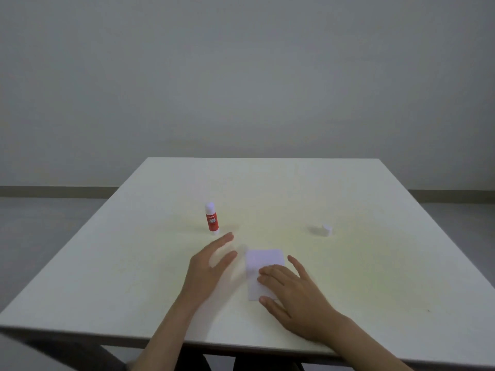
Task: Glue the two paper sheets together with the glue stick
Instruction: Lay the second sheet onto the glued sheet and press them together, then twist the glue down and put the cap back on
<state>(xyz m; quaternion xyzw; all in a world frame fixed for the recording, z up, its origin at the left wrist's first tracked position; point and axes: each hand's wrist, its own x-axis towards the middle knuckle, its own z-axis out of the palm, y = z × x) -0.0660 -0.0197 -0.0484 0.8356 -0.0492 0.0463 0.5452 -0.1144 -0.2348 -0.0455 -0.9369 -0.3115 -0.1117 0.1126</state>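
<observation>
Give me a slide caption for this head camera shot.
Right hand flat on white paper sheets; open left hand near upright red-and-white glue stick.

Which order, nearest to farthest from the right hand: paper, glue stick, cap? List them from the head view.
1. Paper: under the right hand, which rests on its near part.
2. Cap: lying beyond the hand, to the right.
3. Glue stick: upright, beyond the left hand, on the left.

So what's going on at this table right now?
A person sits at a white table. Their right hand rests flat on the white paper, while the left hand is open beside it, holding nothing. The glue stick stands upright behind the left hand, and its cap lies off to the right.
</observation>
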